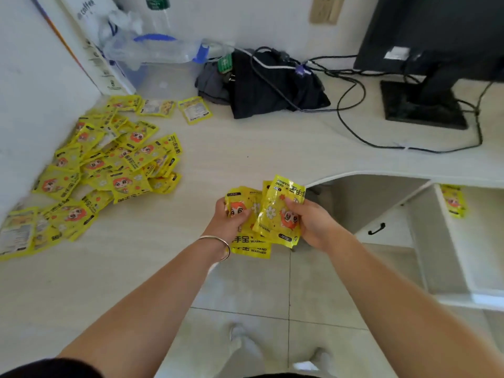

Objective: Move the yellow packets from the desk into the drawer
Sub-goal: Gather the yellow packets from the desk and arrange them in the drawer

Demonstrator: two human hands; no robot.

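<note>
I see both arms stretched forward, left hand [231, 219] and right hand [313, 225] fingers gripping a fanned stack of yellow packets [268, 214] at the counter [245, 148] edge.

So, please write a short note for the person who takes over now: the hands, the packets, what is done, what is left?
Left hand: holds several yellow packets.
Right hand: holds one packet, overlapping the left bunch.
Open drawer, lower right: one packet inside.
Desk: big pile of packets remains at the left, by the wall.
Left: put the held packets in the drawer, then clear the pile.
</note>
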